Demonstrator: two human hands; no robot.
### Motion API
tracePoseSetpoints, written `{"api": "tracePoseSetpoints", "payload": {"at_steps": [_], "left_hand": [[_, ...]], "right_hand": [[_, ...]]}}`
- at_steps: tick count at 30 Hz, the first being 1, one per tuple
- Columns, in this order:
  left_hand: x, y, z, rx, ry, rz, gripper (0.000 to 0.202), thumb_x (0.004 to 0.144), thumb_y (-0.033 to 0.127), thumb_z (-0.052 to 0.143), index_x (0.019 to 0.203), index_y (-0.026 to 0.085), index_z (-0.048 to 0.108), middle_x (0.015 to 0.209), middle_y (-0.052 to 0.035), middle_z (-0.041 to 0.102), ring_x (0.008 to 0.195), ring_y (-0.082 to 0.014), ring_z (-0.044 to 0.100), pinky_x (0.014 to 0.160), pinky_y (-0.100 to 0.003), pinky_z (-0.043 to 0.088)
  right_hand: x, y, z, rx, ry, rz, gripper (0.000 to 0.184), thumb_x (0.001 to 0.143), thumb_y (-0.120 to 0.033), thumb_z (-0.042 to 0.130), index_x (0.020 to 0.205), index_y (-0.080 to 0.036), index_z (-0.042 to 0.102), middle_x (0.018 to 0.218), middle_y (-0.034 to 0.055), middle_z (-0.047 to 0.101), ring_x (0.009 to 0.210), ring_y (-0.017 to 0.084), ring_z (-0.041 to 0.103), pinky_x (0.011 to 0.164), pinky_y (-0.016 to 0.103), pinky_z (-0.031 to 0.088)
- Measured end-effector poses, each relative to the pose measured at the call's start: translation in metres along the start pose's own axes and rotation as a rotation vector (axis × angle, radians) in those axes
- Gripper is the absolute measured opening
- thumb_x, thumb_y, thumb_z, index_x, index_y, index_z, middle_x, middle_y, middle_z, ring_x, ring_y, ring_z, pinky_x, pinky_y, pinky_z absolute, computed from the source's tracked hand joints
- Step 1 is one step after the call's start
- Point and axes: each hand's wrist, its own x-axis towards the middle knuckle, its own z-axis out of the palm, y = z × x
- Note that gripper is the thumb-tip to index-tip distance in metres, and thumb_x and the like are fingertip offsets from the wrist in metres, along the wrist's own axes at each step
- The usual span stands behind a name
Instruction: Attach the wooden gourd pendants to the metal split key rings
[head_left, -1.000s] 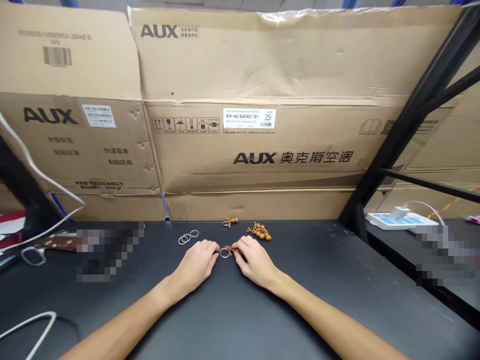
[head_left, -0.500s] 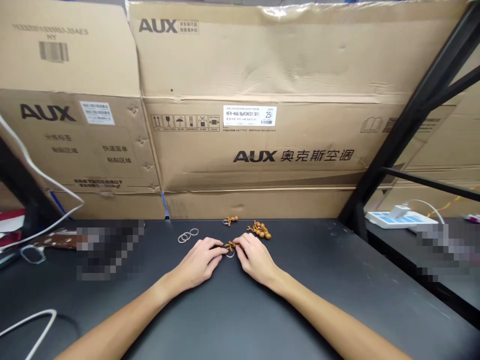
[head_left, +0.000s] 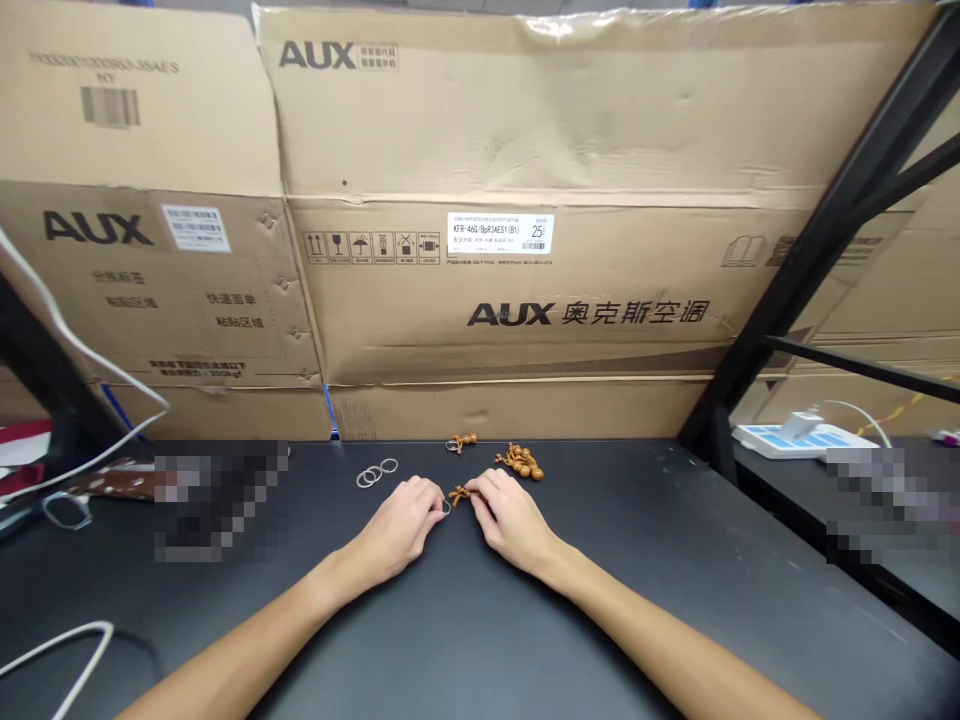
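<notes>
My left hand (head_left: pixel 407 520) has its fingers closed on a small metal key ring (head_left: pixel 447 507), whose edge shows past the fingertips. My right hand (head_left: pixel 514 515) pinches a brown charm (head_left: pixel 459 494) with a knotted cord; its cord loops stick out to the left and the rest is hidden by the fingers. A narrow gap seems to lie between ring and cord; whether they are joined, I cannot tell. Past my right hand is a pile of brown gourd-shaped charms (head_left: pixel 523 461). Several loose key rings (head_left: pixel 368 476) lie beyond my left hand.
Farther back on the black table (head_left: pixel 420 640) lies a gourd charm with a ring (head_left: pixel 460 443). Cardboard boxes (head_left: pixel 495 350) stand behind. At left are a white cable (head_left: pixel 112 358) and glasses (head_left: pixel 67 510); a power strip (head_left: pixel 806 438) sits beyond the black frame at right.
My left fingers have drawn together and closed on the key ring, which has shifted left from under the charm's cord. My right hand has stayed nearly in place with the charm.
</notes>
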Motion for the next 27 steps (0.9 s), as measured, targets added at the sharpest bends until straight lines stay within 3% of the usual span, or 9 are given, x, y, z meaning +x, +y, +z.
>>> {"api": "tracePoseSetpoints", "payload": {"at_steps": [7, 14, 22, 25, 27], "left_hand": [[0.003, -0.007, 0.002, -0.168, -0.010, -0.143, 0.022, 0.096, 0.025, 0.033, 0.085, 0.019, 0.052, 0.086, -0.0038, 0.058, 0.081, -0.0169, 0.053, 0.077, -0.031, 0.045], [0.010, -0.007, -0.006, -0.217, -0.039, -0.204, 0.029, 0.095, 0.030, 0.033, 0.078, 0.019, 0.053, 0.088, -0.0039, 0.059, 0.085, -0.0176, 0.052, 0.085, -0.034, 0.044], [0.008, -0.003, -0.001, -0.182, 0.054, -0.242, 0.024, 0.094, 0.029, 0.038, 0.076, 0.018, 0.052, 0.084, -0.0035, 0.056, 0.081, -0.0179, 0.052, 0.079, -0.034, 0.044], [0.006, 0.004, -0.010, -0.236, -0.019, -0.218, 0.016, 0.088, 0.033, 0.051, 0.081, 0.019, 0.053, 0.083, -0.0007, 0.055, 0.078, -0.0161, 0.052, 0.076, -0.030, 0.044], [0.005, 0.010, -0.018, -0.260, -0.182, -0.111, 0.022, 0.077, 0.038, 0.066, 0.084, 0.021, 0.055, 0.090, -0.0006, 0.055, 0.087, -0.0180, 0.051, 0.083, -0.032, 0.042]], "right_hand": [[0.000, 0.000, 0.000, -0.001, 0.004, -0.011, 0.018, 0.090, -0.013, 0.043, 0.097, -0.018, 0.059, 0.091, 0.0077, 0.061, 0.084, 0.021, 0.057, 0.077, 0.035, 0.048], [0.000, -0.001, -0.002, -0.009, -0.004, -0.020, 0.017, 0.090, -0.013, 0.045, 0.097, -0.019, 0.059, 0.091, 0.0075, 0.062, 0.084, 0.021, 0.057, 0.076, 0.035, 0.048], [0.000, -0.001, -0.002, -0.016, -0.024, -0.023, 0.019, 0.091, -0.013, 0.043, 0.100, -0.018, 0.059, 0.093, 0.0081, 0.061, 0.086, 0.021, 0.055, 0.078, 0.035, 0.047], [0.000, -0.001, -0.002, -0.019, -0.040, -0.017, 0.019, 0.091, -0.012, 0.044, 0.101, -0.017, 0.059, 0.094, 0.0082, 0.061, 0.086, 0.021, 0.055, 0.079, 0.035, 0.047], [0.000, -0.001, -0.002, -0.017, -0.043, -0.016, 0.019, 0.091, -0.012, 0.044, 0.100, -0.018, 0.059, 0.093, 0.0080, 0.061, 0.086, 0.021, 0.055, 0.079, 0.035, 0.047]]}}
